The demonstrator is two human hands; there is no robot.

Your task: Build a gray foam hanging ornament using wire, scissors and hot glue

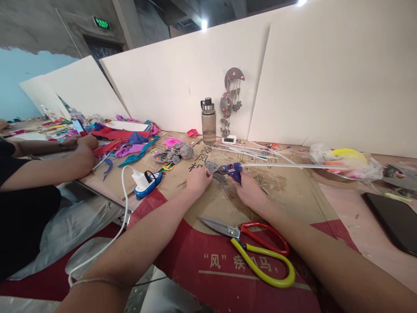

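Note:
My right hand is wrapped round a blue hot glue gun, with a long white glue stick running out of its back to the right. The gun's nozzle points left, toward my left hand. Between the closed fingertips of that hand is a small grey felt piece. Grey strings hang just below the nozzle. Nearer to me, scissors with one red and one yellow handle lie on the cardboard, blades partly apart.
A water bottle, a small white clock and a grey moon hanging are at the back. Left are a blue power strip, grey yarn and another person's arms. Right are a bowl and a phone.

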